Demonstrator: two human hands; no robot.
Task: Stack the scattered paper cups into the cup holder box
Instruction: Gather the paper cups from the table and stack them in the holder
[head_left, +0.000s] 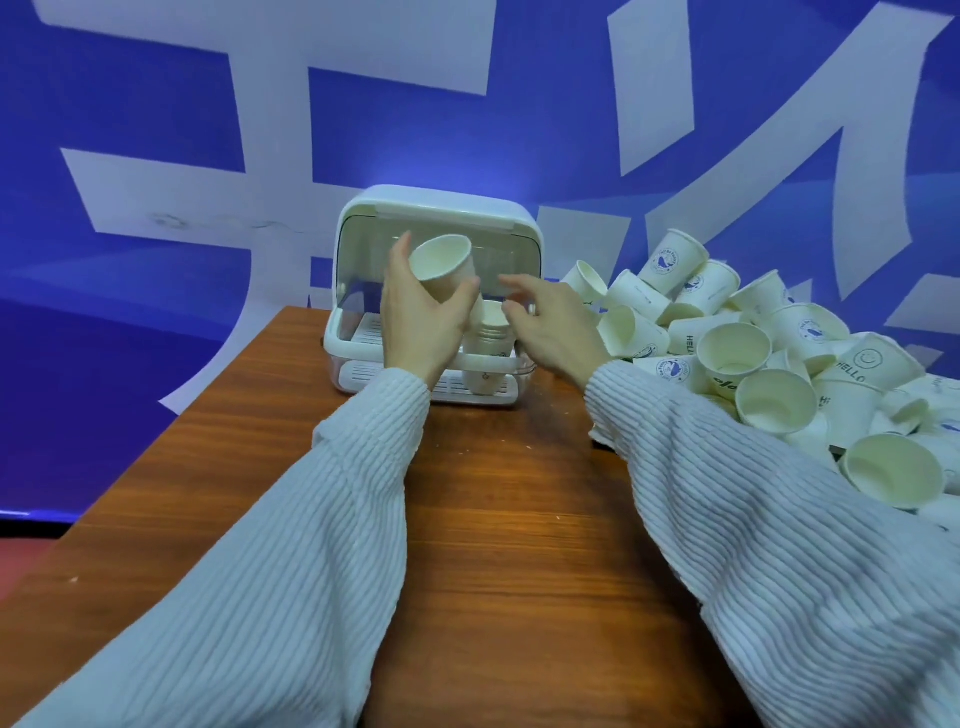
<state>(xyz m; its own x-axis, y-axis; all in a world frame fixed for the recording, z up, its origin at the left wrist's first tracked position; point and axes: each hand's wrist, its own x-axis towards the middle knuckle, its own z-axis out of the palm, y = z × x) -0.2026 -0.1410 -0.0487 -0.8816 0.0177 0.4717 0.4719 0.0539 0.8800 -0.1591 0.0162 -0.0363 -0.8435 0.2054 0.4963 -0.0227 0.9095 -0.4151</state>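
Behind the table, blue wall (156, 104) with large pale lettering. Wooden table (498, 519), brown, bearing all items. Heap of paper cups (779, 353), white, some printed, scattered at the table's right side. Cup holder box (439, 208), white, lid raised, at the table's far edge; stack of cups (488, 338) standing inside it. Left hand (421, 317), fingers curled round one paper cup (444, 265), tilted, mouth toward the camera, held before the box opening. Right hand (550, 322), fingers loosely spread, holding nothing, just beside the stack.
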